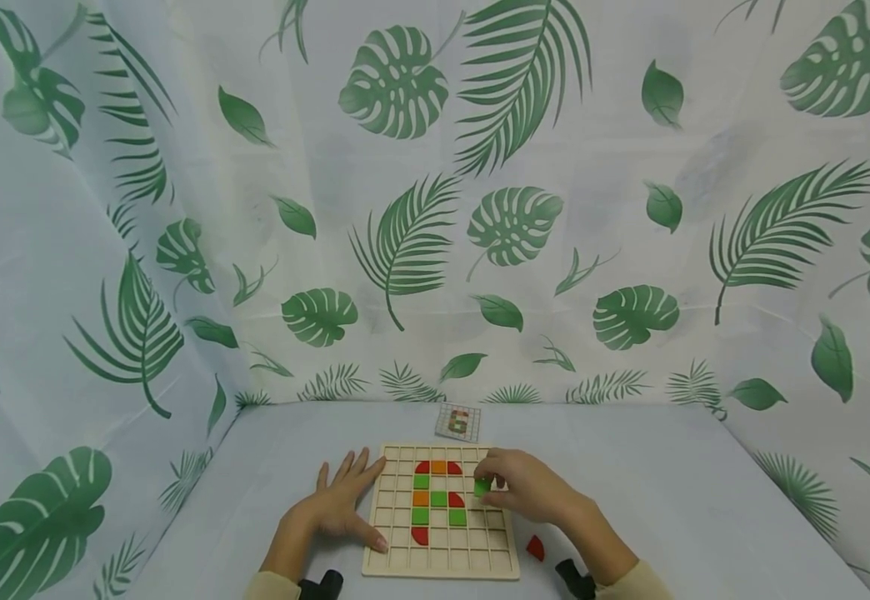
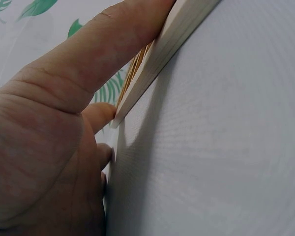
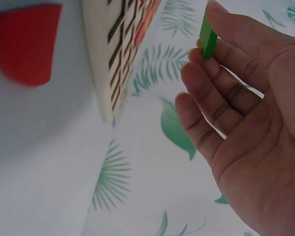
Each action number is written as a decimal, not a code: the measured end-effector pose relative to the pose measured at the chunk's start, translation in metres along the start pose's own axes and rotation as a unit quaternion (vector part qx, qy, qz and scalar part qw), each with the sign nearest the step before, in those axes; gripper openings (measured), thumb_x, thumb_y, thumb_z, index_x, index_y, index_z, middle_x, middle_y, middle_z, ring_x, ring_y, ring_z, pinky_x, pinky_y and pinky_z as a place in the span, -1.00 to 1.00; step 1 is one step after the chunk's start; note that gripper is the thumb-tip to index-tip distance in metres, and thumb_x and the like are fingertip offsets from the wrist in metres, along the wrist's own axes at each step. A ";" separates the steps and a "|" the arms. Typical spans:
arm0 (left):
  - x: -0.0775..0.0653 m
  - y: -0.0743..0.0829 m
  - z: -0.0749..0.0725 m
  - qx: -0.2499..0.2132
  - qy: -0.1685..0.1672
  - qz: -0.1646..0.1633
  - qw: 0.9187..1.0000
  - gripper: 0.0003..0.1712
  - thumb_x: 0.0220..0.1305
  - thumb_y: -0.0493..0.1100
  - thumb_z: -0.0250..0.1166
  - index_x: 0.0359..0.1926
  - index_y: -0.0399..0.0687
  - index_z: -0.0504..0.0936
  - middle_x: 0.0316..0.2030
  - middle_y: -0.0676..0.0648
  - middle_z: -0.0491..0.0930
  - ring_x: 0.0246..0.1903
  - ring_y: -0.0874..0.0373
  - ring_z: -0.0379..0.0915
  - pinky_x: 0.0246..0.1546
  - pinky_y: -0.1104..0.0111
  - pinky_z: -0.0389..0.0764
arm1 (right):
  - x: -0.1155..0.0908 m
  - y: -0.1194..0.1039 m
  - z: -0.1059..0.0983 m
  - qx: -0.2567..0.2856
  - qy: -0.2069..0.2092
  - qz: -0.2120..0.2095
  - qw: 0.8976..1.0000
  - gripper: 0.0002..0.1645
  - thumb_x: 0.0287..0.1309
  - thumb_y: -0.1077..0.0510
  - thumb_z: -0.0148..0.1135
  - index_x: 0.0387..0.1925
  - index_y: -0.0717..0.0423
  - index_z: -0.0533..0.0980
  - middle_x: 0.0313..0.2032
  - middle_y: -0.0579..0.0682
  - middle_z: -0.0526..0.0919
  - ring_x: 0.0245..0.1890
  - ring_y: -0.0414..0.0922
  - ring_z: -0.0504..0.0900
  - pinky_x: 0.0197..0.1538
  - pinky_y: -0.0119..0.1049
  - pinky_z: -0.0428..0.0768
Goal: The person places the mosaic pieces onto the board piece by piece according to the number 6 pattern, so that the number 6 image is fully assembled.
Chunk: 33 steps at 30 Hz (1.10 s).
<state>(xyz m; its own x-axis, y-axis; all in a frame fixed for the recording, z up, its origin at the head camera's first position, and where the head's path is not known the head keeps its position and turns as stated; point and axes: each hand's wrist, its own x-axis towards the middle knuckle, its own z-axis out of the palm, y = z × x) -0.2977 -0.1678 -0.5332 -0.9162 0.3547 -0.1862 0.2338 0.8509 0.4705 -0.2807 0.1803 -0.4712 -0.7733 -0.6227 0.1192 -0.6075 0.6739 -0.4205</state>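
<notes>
A square wooden grid board (image 1: pixel 480 554) lies on the table. In its cells sit several tiles: red rounded ones (image 1: pixel 420 536), green squares (image 1: pixel 457 517) and orange squares (image 1: pixel 421 498). My left hand (image 1: pixel 332 506) rests spread at the board's left side; in the left wrist view its thumb (image 2: pixel 103 46) touches the board's edge (image 2: pixel 157 61). Over the board's right side, my right hand (image 1: pixel 531 487) pinches a green square tile (image 1: pixel 482 487) between thumb and fingertips. The right wrist view shows this green tile (image 3: pixel 208 37) edge-on, held off the board.
A loose red rounded tile (image 1: pixel 536 547) lies on the table just right of the board. Behind the board is a small card (image 1: pixel 458 422) printed with a coloured grid pattern. Leaf-printed cloth (image 1: pixel 420 350) hangs at the back and sides.
</notes>
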 end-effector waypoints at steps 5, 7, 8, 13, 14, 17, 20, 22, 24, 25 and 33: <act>-0.001 0.001 -0.001 -0.003 -0.002 0.003 1.000 0.58 -0.38 0.52 0.64 0.66 0.16 0.10 0.68 -0.22 -0.13 0.66 -0.27 -0.38 0.50 -0.43 -0.43 | 0.008 -0.009 0.007 0.021 -0.029 -0.002 0.999 -0.74 0.21 0.07 0.51 -0.07 -0.01 0.73 -0.22 -0.30 0.66 -0.24 -0.22 0.61 -0.15 -0.41 0.63; -0.001 0.001 -0.001 -0.002 -0.002 0.003 1.000 0.58 -0.38 0.52 0.64 0.66 0.16 0.10 0.67 -0.23 -0.13 0.66 -0.27 -0.37 0.51 -0.43 -0.42 | 0.011 -0.012 0.010 0.020 -0.041 -0.004 0.999 -0.75 0.19 0.10 0.52 -0.09 -0.02 0.74 -0.22 -0.30 0.67 -0.25 -0.25 0.60 -0.16 -0.42 0.62; -0.001 0.001 -0.001 -0.002 -0.001 0.003 1.000 0.58 -0.38 0.52 0.64 0.66 0.16 0.10 0.67 -0.23 -0.13 0.66 -0.27 -0.37 0.51 -0.43 -0.42 | 0.013 -0.014 0.012 0.017 -0.046 -0.004 0.999 -0.75 0.17 0.12 0.52 -0.09 -0.03 0.74 -0.22 -0.31 0.67 -0.26 -0.27 0.59 -0.17 -0.43 0.61; -0.002 0.002 -0.002 -0.004 -0.001 0.003 1.000 0.57 -0.37 0.51 0.64 0.65 0.15 0.11 0.67 -0.23 -0.12 0.66 -0.28 -0.36 0.51 -0.43 -0.42 | 0.021 -0.022 0.019 0.005 -0.050 -0.016 0.999 -0.78 0.14 0.15 0.53 -0.14 -0.06 0.75 -0.25 -0.33 0.69 -0.30 -0.33 0.58 -0.21 -0.47 0.60; -0.002 0.001 -0.002 -0.004 0.000 0.005 1.000 0.57 -0.37 0.51 0.65 0.65 0.15 0.11 0.67 -0.23 -0.12 0.66 -0.28 -0.36 0.51 -0.43 -0.42 | 0.022 -0.024 0.020 0.003 -0.049 -0.020 0.999 -0.79 0.14 0.14 0.54 -0.16 -0.07 0.75 -0.26 -0.34 0.69 -0.32 -0.34 0.58 -0.22 -0.48 0.60; -0.002 0.001 -0.002 -0.005 0.002 0.007 1.000 0.57 -0.37 0.49 0.66 0.65 0.15 0.11 0.67 -0.23 -0.12 0.66 -0.28 -0.36 0.50 -0.43 -0.42 | 0.025 -0.030 0.023 -0.007 -0.046 -0.028 0.998 -0.80 0.13 0.06 0.57 -0.18 -0.10 0.76 -0.29 -0.34 0.71 -0.34 -0.36 0.57 -0.20 -0.45 0.60; -0.002 0.000 -0.001 -0.004 0.004 0.010 1.000 0.58 -0.38 0.47 0.67 0.66 0.14 0.11 0.67 -0.23 -0.13 0.66 -0.27 -0.36 0.50 -0.43 -0.43 | 0.028 -0.033 0.028 -0.019 -0.046 -0.027 0.998 -0.77 0.11 0.00 0.59 -0.18 -0.13 0.76 -0.27 -0.38 0.72 -0.32 -0.40 0.56 -0.13 -0.40 0.63; -0.002 0.000 -0.001 -0.003 0.004 0.010 1.000 0.58 -0.38 0.47 0.67 0.66 0.15 0.11 0.67 -0.23 -0.13 0.66 -0.28 -0.36 0.50 -0.43 -0.42 | 0.028 -0.035 0.031 -0.024 -0.047 -0.024 0.998 -0.75 0.10 -0.01 0.59 -0.16 -0.14 0.77 -0.24 -0.39 0.73 -0.29 -0.42 0.55 -0.08 -0.39 0.64; -0.002 0.000 -0.001 -0.003 0.004 0.010 1.000 0.58 -0.38 0.47 0.67 0.66 0.15 0.11 0.67 -0.23 -0.13 0.66 -0.28 -0.36 0.50 -0.43 -0.42 | 0.029 -0.036 0.034 -0.026 -0.049 -0.024 0.998 -0.75 0.10 0.00 0.58 -0.15 -0.14 0.77 -0.24 -0.39 0.72 -0.30 -0.43 0.53 -0.09 -0.40 0.64; -0.002 0.000 -0.001 -0.003 0.004 0.010 1.000 0.58 -0.38 0.48 0.67 0.66 0.15 0.11 0.67 -0.23 -0.13 0.66 -0.28 -0.36 0.50 -0.43 -0.42 | 0.029 -0.037 0.035 -0.026 -0.050 -0.025 0.998 -0.75 0.11 0.00 0.58 -0.15 -0.13 0.77 -0.25 -0.39 0.72 -0.31 -0.42 0.52 -0.10 -0.41 0.64; -0.001 -0.001 -0.001 -0.004 0.001 0.011 1.000 0.58 -0.37 0.49 0.66 0.66 0.14 0.11 0.67 -0.23 -0.13 0.66 -0.28 -0.37 0.50 -0.43 -0.43 | 0.028 -0.041 0.041 -0.043 -0.047 -0.038 0.997 -0.77 0.12 0.00 0.56 -0.16 -0.14 0.76 -0.26 -0.36 0.67 -0.35 -0.43 0.47 -0.18 -0.47 0.57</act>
<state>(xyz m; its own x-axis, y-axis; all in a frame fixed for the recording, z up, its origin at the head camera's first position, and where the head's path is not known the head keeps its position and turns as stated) -0.2968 -0.1692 -0.5323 -0.9117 0.3723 -0.1735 0.2513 0.8397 0.4814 -0.2706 0.1190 -0.4874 -0.7068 -0.7048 0.0602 -0.6794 0.6527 -0.3352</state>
